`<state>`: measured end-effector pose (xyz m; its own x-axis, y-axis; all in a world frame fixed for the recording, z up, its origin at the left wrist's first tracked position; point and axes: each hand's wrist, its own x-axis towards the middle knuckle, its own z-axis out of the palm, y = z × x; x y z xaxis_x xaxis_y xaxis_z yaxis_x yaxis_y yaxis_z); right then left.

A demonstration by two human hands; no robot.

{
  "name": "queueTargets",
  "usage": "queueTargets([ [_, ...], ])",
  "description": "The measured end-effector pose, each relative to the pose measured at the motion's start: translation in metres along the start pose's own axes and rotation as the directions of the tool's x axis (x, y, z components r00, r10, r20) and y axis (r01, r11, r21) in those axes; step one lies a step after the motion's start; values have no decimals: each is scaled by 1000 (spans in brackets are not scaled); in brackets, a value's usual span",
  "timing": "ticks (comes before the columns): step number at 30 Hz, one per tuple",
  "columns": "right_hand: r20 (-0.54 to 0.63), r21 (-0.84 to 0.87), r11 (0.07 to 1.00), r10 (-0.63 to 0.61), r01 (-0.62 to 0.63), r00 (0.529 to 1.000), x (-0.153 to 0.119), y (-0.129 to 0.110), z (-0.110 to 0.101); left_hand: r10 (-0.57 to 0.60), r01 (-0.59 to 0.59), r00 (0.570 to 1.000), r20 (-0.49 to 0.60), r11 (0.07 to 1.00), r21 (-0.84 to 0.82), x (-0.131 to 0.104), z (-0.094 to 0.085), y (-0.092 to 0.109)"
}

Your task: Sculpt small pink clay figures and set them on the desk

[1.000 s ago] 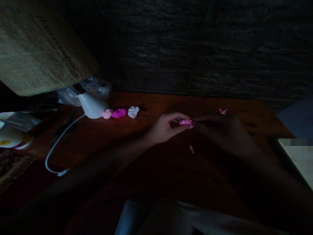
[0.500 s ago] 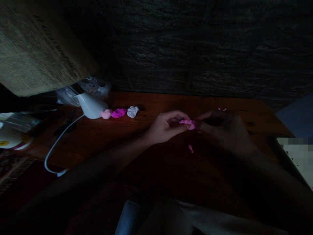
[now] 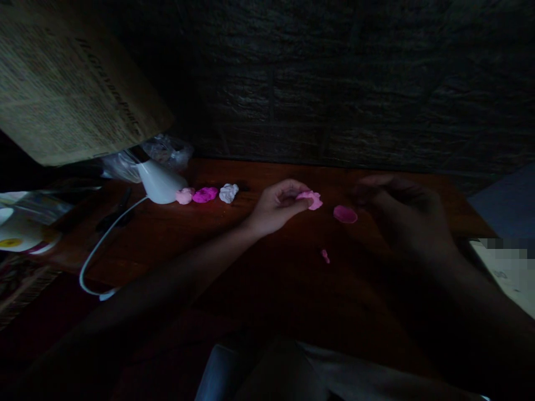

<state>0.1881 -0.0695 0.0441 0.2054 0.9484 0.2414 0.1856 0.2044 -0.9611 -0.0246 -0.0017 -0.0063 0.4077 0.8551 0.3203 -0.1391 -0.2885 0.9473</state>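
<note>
My left hand (image 3: 278, 209) pinches a ragged pink clay piece (image 3: 311, 199) between thumb and fingers above the wooden table. A flat round pink disc (image 3: 345, 214) lies to the right of that piece. My right hand (image 3: 401, 206) is just right of the disc, dim and partly blurred; whether its fingertips hold anything is too dark to tell. A small pink scrap (image 3: 325, 256) rests on the table below the disc.
Light pink (image 3: 184, 195), magenta (image 3: 205, 194) and white (image 3: 228, 193) lumps sit in a row beside a white lamp base (image 3: 159, 181) with a cable. Dark scissors (image 3: 119, 210) and a white container (image 3: 25, 234) are at left. A stone wall (image 3: 292, 83) stands behind.
My right hand has moved away to the right from the pink piece, which stays in my left hand. The flat pink disc now shows between the hands.
</note>
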Motion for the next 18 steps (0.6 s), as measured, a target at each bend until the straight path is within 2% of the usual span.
queueTargets([
  [3, 208, -122, 991, -27, 53, 978, -2, 3, 4, 28, -27, 997, 68, 1000, -15, -3, 4, 1],
  [5, 280, -168, 977, -80, 131, 957, -3, 5, 6, 31, -29, 995, 91, 999, -18, -4, 6, 1],
  [13, 342, -343, 874, -225, 344, 912, -5, 9, 5, 34, -34, 997, 69, 999, 1, -5, 8, 0],
  [18, 329, -401, 822, -282, 404, 901, -8, 9, 8, 50, -55, 997, 65, 995, 77, -7, 11, 4],
])
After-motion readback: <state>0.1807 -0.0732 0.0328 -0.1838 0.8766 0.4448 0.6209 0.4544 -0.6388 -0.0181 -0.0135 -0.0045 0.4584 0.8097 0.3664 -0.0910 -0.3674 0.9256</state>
